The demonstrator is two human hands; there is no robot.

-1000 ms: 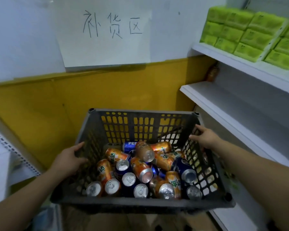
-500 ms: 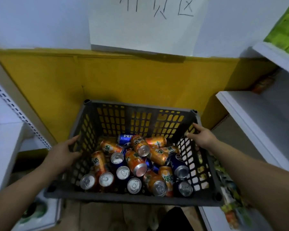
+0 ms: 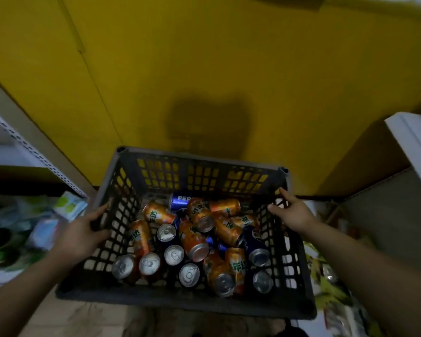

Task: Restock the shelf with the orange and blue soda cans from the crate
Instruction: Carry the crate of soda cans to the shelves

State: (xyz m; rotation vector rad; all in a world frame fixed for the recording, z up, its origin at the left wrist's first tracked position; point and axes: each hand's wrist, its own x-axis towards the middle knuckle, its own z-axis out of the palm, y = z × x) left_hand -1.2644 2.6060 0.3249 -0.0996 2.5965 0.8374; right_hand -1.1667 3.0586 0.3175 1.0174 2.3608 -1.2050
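Currently: dark grey slotted plastic crate (image 3: 180, 303), before a yellow wall (image 3: 204, 57). Left grip (image 3: 83, 233) curled over its left wall; right grip (image 3: 293, 214) clasping its right rim. Contents: orange aluminium soda cans (image 3: 193, 239) and blue aluminium soda cans (image 3: 179, 201), jumbled inside. White shelf (image 3: 413, 139) at right.

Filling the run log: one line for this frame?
left hand: grips crate left wall | right hand: grips right wall | cans: orange, blue, loose in crate
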